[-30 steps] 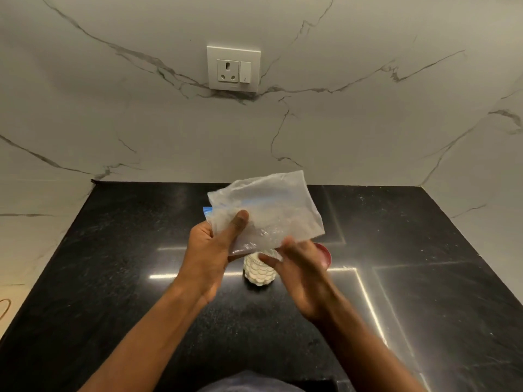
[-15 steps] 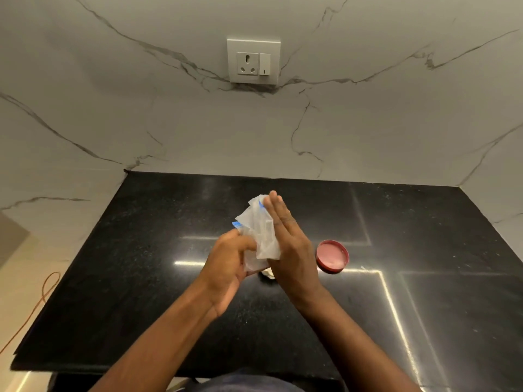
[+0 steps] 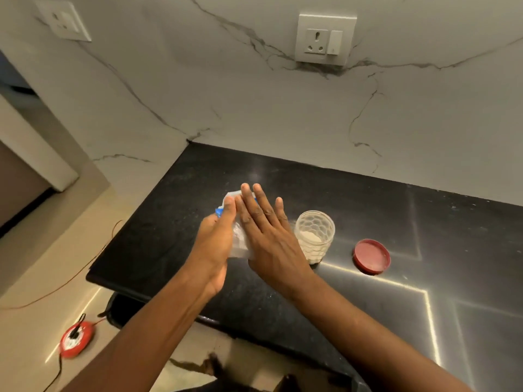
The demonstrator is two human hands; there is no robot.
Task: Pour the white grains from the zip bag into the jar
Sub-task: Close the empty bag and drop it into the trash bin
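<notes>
The clear zip bag [image 3: 239,244] with a blue strip is folded and pressed between my two palms above the black counter [image 3: 368,210]. My left hand [image 3: 216,244] holds it from the left, thumb up along it. My right hand [image 3: 268,236] lies flat against it, fingers straight. Most of the bag is hidden by the hands. The clear patterned jar [image 3: 314,236] stands uncovered just right of my right hand, with white grains in its lower part. Its red lid [image 3: 371,256] lies flat on the counter further right.
A marble wall with a socket plate [image 3: 325,38] rises behind the counter, and a second socket [image 3: 63,21] sits on the left wall. The counter's left edge drops to a floor with a red cable reel [image 3: 76,339] and an orange wire.
The bag went from spread open over the jar to folded between my palms, left of the jar. The view has swung left, and the jar now shows beside my right hand.
</notes>
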